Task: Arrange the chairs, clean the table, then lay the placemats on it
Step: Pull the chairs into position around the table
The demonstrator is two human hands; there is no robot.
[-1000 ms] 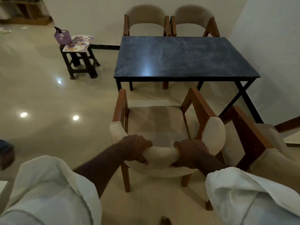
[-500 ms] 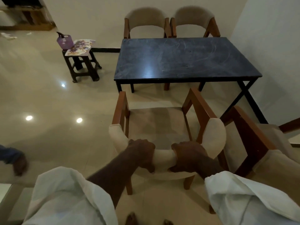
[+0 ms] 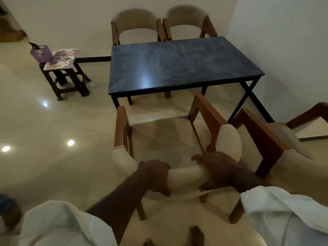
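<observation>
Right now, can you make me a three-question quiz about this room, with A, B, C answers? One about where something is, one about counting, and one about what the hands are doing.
1. Where do the flowery placemats lie? A on the floor; B on the small stool; C on a shelf.
2. How many chairs stand behind the dark table? A one; B two; C four.
3. What are the left hand and right hand doing? A gripping the near chair's backrest; B hanging loose; C waving.

Answers:
1 B, the placemats rest on the stool's top.
2 B, two padded chairs sit side by side at the wall.
3 A, both hands curl round the cream backrest.
</observation>
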